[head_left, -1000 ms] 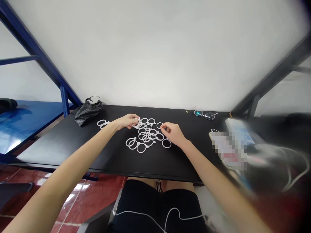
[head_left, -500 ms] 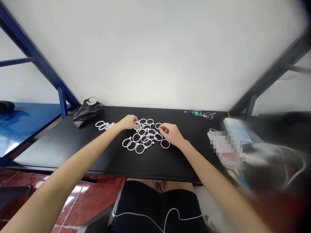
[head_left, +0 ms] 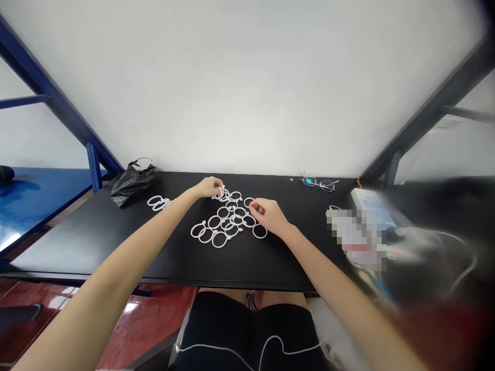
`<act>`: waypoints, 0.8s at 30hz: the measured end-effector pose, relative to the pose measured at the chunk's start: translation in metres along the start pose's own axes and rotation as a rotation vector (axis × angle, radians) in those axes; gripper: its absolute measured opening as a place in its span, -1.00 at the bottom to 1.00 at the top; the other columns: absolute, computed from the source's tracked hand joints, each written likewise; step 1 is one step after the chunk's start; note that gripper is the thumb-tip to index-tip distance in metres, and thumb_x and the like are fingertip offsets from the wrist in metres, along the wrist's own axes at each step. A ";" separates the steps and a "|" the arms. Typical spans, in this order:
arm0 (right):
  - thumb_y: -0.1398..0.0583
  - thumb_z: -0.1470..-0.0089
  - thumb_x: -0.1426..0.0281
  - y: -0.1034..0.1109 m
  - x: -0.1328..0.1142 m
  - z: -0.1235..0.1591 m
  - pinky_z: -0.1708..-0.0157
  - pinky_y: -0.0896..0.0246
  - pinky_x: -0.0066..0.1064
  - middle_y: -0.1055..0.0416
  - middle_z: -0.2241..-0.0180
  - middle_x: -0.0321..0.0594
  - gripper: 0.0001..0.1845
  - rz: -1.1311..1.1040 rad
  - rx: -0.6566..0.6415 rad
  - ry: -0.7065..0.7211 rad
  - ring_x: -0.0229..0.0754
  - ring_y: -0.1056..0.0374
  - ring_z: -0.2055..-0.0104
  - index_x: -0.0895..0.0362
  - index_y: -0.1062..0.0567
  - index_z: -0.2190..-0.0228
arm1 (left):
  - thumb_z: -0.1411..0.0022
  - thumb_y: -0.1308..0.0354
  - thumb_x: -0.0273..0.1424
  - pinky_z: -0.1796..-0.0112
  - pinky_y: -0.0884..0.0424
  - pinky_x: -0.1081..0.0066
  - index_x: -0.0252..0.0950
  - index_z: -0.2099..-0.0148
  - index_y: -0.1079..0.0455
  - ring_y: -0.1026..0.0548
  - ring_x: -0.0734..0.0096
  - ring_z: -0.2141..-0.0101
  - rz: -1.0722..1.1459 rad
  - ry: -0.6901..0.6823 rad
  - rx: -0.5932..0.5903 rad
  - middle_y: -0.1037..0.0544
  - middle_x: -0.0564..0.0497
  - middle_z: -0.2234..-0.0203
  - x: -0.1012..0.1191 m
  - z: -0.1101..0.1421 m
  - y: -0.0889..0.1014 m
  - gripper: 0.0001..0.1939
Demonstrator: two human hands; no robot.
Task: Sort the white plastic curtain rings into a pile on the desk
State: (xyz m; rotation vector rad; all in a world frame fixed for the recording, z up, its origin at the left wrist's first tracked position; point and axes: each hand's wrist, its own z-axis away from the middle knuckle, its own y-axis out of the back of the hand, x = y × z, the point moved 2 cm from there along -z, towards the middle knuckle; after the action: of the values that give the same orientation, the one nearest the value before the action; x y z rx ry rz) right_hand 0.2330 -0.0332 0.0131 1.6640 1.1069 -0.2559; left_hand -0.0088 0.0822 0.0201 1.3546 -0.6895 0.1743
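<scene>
ring [head_left: 220, 247] — nearest, flat on tbl [head_left: 170, 263], knob [head_left: 228, 237] pts r.

i was in some kind of workrm or study rm, cdn't tell which: my black desk [head_left: 174, 265] stood by a plain white wall [head_left: 247, 93], w/ blue frame bars [head_left: 73, 118], a blue desk [head_left: 38, 198] alongside & red tiled flr [head_left: 166, 319].

Thin, white, plastic-looking round rings [head_left: 230, 222] with small rim knobs. Lie mostly flat and overlapping in a loose spread on the black desk [head_left: 170, 260]. Bunch tightly at the far edge. Form a smaller cluster to the left.
</scene>
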 end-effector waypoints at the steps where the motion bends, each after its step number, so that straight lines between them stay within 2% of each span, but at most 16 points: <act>1: -0.15 -0.09 0.44 0.000 0.000 0.000 0.49 -0.11 -0.49 -0.44 0.47 -0.31 -0.89 0.002 -0.001 0.002 -0.37 -0.20 0.59 0.13 -0.44 0.46 | 0.15 -0.15 -0.38 0.40 -0.33 0.44 -0.30 0.42 -0.44 -0.46 0.34 0.44 -0.017 0.002 0.013 -0.53 0.02 0.52 0.000 -0.003 -0.002 -0.84; 5: -0.15 -0.10 0.43 0.001 -0.002 0.000 0.49 -0.11 -0.49 -0.43 0.48 -0.31 -0.88 0.002 -0.005 0.009 -0.37 -0.20 0.59 0.13 -0.45 0.46 | 0.21 -0.19 -0.42 0.40 -0.32 0.43 -0.31 0.37 -0.45 -0.45 0.33 0.44 -0.066 -0.013 0.085 -0.53 0.00 0.50 0.006 -0.005 -0.003 -0.77; 9: -0.14 -0.11 0.42 0.000 -0.004 0.001 0.50 -0.12 -0.48 -0.44 0.47 -0.29 -0.86 -0.031 0.002 0.017 -0.36 -0.21 0.59 0.12 -0.46 0.47 | 0.08 -0.12 -0.43 0.31 -0.35 0.39 -0.34 0.30 -0.47 -0.45 0.33 0.39 -0.069 -0.098 0.187 -0.53 -0.02 0.43 0.021 0.012 0.005 -0.77; 10: -0.14 -0.11 0.41 0.000 -0.004 0.001 0.50 -0.13 -0.47 -0.44 0.47 -0.29 -0.85 -0.045 0.011 0.018 -0.36 -0.21 0.59 0.12 -0.47 0.47 | 0.04 -0.10 -0.43 0.26 -0.36 0.38 -0.33 0.30 -0.48 -0.45 0.34 0.36 -0.060 -0.144 0.232 -0.53 -0.03 0.40 0.026 0.019 0.006 -0.79; 11: -0.14 -0.11 0.41 -0.001 -0.004 0.001 0.50 -0.14 -0.47 -0.45 0.47 -0.29 -0.86 -0.065 0.030 0.016 -0.36 -0.21 0.59 0.12 -0.47 0.46 | 0.02 -0.09 -0.45 0.25 -0.36 0.37 -0.34 0.33 -0.48 -0.45 0.34 0.35 -0.025 -0.250 0.313 -0.52 -0.04 0.38 0.033 0.026 0.006 -0.81; 13: -0.17 -0.09 0.39 -0.002 -0.005 0.001 0.50 -0.17 -0.46 -0.46 0.46 -0.27 -0.89 -0.130 0.088 -0.015 -0.36 -0.22 0.59 0.13 -0.49 0.40 | 0.00 -0.06 -0.53 0.19 -0.37 0.36 -0.33 0.33 -0.48 -0.48 0.35 0.29 0.098 -0.466 0.396 -0.52 -0.05 0.33 0.047 0.041 0.001 -0.81; 15: -0.21 -0.05 0.36 -0.002 -0.004 0.000 0.52 -0.20 -0.46 -0.48 0.40 -0.24 -0.86 -0.239 0.136 -0.087 -0.36 -0.25 0.57 0.14 -0.50 0.31 | -0.04 -0.10 -0.54 0.16 -0.39 0.34 -0.33 0.33 -0.46 -0.50 0.34 0.25 0.278 -0.548 0.440 -0.53 -0.05 0.31 0.058 0.051 -0.009 -0.86; 16: -0.24 -0.02 0.34 -0.001 -0.004 -0.001 0.53 -0.21 -0.46 -0.49 0.35 -0.21 -0.80 -0.307 0.142 -0.131 -0.35 -0.27 0.55 0.14 -0.49 0.26 | -0.08 -0.14 -0.51 0.20 -0.41 0.35 -0.33 0.30 -0.46 -0.51 0.34 0.28 0.382 -0.532 0.453 -0.54 -0.05 0.34 0.061 0.054 -0.015 -0.89; 19: -0.29 0.03 0.28 0.001 -0.007 -0.003 0.55 -0.26 -0.47 -0.49 0.21 -0.14 -0.67 -0.534 0.105 -0.241 -0.31 -0.35 0.47 0.13 -0.46 0.19 | -0.17 -0.22 -0.34 0.29 -0.44 0.36 -0.32 0.16 -0.46 -0.51 0.37 0.35 0.584 -0.459 0.416 -0.54 -0.03 0.37 0.069 0.058 -0.032 -0.80; 21: -0.32 0.05 0.21 0.002 -0.011 -0.004 0.54 -0.31 -0.46 -0.48 0.20 -0.14 -0.63 -0.665 0.071 -0.301 -0.24 -0.40 0.38 0.12 -0.47 0.21 | -0.17 -0.25 -0.29 0.21 -0.46 0.32 -0.30 0.15 -0.47 -0.52 0.32 0.25 0.585 -0.498 0.370 -0.52 -0.07 0.29 0.075 0.063 -0.037 -0.77; 24: -0.32 0.04 0.14 -0.001 -0.021 -0.003 0.35 -0.41 -0.37 -0.49 0.17 -0.14 -0.60 -0.803 -0.014 -0.382 -0.15 -0.44 0.19 0.11 -0.51 0.19 | -0.13 -0.30 -0.31 0.08 -0.44 0.23 -0.25 0.06 -0.46 -0.48 0.23 0.08 0.523 -0.576 0.327 -0.47 -0.13 0.12 0.083 0.073 -0.039 -0.69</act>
State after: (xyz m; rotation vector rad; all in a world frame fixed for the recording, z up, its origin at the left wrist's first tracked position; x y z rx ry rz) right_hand 0.2203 -0.0417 0.0271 1.0181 1.4140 -1.0264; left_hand 0.0504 -0.0170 0.0370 1.5222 -1.5547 0.3289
